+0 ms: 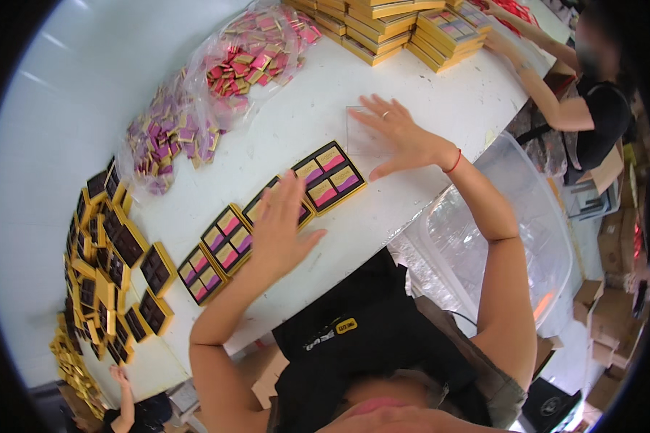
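The left hand, thumb apart, overlaps a filled box. The right hand, fingers spread, overlaps a clear sheet farther right; contact is unclear.

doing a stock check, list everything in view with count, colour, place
filled boxes: four, black and gold, central row
clear sheet: one, transparent, row's right end
pink pieces: uncountable, pink-gold, bagged at back
purple pieces: uncountable, purple-gold, bagged alongside
dark-topped boxes: many, black-gold, heaped at left
stacked boxes: many, gold, far table end
red strands: uncountable, red, top right
gold strips: uncountable, gold, lower left
bin: one, clear, right of person
cartons: several, brown, right
table: one, white, centre
other people: two, black clothing, upper right, lower left
top: one, black, torso
left hand: one, bare, open over row
right hand: one, bare, open at sheet
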`<state>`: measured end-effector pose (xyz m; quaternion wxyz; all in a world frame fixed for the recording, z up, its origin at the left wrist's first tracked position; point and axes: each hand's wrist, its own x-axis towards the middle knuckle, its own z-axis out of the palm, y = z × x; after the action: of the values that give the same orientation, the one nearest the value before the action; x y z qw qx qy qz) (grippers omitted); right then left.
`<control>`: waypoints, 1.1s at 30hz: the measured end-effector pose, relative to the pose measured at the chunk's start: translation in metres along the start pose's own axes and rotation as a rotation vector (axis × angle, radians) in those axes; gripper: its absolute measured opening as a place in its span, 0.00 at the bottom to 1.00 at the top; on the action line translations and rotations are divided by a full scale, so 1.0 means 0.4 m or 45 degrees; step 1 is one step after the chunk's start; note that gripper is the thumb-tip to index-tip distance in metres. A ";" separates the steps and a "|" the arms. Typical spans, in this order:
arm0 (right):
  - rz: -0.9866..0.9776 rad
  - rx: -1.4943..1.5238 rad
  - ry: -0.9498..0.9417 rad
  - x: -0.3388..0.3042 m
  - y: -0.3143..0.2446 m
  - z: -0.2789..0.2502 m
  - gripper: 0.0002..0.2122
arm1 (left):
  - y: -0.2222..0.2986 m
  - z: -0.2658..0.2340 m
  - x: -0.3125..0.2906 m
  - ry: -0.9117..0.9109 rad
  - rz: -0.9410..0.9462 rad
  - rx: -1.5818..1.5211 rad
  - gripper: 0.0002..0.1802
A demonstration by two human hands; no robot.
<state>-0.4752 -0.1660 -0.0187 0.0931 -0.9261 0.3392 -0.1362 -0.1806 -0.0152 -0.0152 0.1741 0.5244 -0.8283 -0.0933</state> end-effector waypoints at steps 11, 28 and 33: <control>-0.146 1.306 -0.044 0.070 -0.084 -0.051 0.19 | -0.033 -0.021 0.036 0.155 -0.107 -0.255 0.62; -0.062 1.235 -0.162 0.220 -0.087 0.126 0.09 | -0.010 0.003 0.082 0.108 -0.207 -0.296 0.60; 0.001 0.947 0.099 0.130 -0.116 0.094 0.11 | -0.004 0.017 0.075 0.099 -0.005 -0.103 0.59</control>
<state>-0.3973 -0.1619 -0.0321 0.4103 -0.8231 0.2702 -0.2849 -0.1934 -0.0433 -0.0163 0.2270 0.5217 -0.8155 -0.1065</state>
